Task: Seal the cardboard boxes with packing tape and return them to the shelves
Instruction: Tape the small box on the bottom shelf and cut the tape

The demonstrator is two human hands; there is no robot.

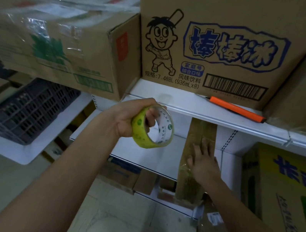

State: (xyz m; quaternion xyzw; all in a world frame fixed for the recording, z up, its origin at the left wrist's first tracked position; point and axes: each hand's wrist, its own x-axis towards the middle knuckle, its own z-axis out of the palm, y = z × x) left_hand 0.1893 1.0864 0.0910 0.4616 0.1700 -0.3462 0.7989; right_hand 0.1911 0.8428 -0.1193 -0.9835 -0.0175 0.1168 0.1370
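My left hand (133,116) grips a roll of yellow-green packing tape (154,129), fingers through its core, held in front of the upper white shelf (190,106). My right hand (204,163) presses flat, fingers spread, on the taped top of a narrow cardboard box (195,159) that stands on the lower white shelf (142,152). An orange box cutter (236,109) lies on the upper shelf, to the right of the tape roll.
A big box with a cartoon boy and blue lettering (220,46) stands on the upper shelf. A tape-wrapped box with green print (55,38) sits to its left, a yellow box (286,195) at lower right. A dark plastic crate (31,109) rests at left.
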